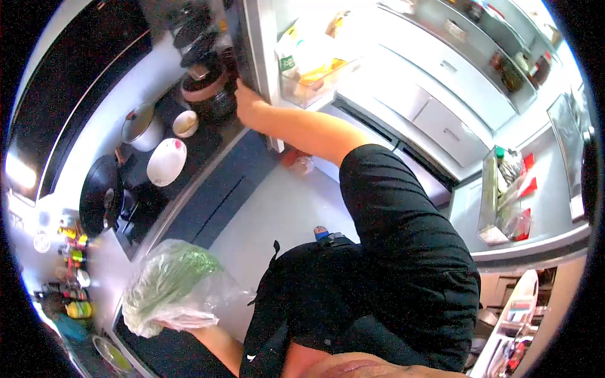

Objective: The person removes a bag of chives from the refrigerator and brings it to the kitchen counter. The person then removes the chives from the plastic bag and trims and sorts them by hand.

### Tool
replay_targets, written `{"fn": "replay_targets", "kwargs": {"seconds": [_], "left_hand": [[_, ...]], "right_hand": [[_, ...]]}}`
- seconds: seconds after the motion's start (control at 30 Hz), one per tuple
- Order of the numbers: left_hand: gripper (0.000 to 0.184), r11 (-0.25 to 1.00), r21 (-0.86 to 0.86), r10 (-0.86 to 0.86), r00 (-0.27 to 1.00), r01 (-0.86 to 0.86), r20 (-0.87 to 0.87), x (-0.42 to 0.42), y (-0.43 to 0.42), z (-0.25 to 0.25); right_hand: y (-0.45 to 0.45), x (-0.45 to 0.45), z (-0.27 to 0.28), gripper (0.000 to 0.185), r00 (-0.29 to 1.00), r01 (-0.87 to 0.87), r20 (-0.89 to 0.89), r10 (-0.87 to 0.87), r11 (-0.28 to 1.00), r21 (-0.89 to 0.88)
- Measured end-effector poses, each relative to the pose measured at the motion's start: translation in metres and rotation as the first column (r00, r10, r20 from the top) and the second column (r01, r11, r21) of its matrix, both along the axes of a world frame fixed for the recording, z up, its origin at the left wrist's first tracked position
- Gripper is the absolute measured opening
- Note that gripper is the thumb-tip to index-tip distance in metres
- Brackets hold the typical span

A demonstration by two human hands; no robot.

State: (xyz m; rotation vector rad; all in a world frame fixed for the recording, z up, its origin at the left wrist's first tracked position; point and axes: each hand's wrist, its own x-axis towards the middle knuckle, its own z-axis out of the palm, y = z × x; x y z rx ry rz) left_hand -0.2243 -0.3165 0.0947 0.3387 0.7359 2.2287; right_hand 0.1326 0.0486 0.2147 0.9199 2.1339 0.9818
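Observation:
A clear plastic bag of leafy green vegetables (170, 277) hangs at the lower left, held from below by my left hand (173, 324). The bag hides most of that hand's fingers. My right arm reaches across to the left-hand door of the open refrigerator (435, 82). There my right hand (249, 108) grips the outer edge of the refrigerator door (255, 53), its fingertips partly hidden. Packets lie in a clear door bin (309, 88) on the inside of this door.
A white oval bowl (167, 162), a pot (143, 128), a small bowl (185, 124) and a black wok (101, 192) stand on the dark counter at left. Several bottles (75, 252) are farther down. The other refrigerator door (535, 208) stands open at right.

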Motion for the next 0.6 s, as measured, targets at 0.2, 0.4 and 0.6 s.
{"fn": "replay_targets", "kwargs": {"seconds": [0.2, 0.4, 0.6], "left_hand": [[0.071, 0.995, -0.084, -0.062, 0.998, 0.062, 0.002, 0.005, 0.02, -0.01], [0.071, 0.965, -0.148, -0.213, 0.977, 0.215, 0.032, 0.026, 0.054, -0.022], [0.071, 0.922, -0.189, -0.334, 0.941, 0.339, 0.056, 0.043, 0.083, -0.031]], "right_hand": [[-0.053, 0.049, -0.025, 0.031, 0.96, -0.063, -0.273, 0.068, 0.998, 0.028], [-0.159, 0.112, -0.044, 0.037, 0.576, 0.043, -0.809, -0.117, 0.993, -0.113], [-0.343, 0.175, -0.216, 0.052, -0.348, 0.372, -0.752, -0.56, 0.654, -0.659]]}}
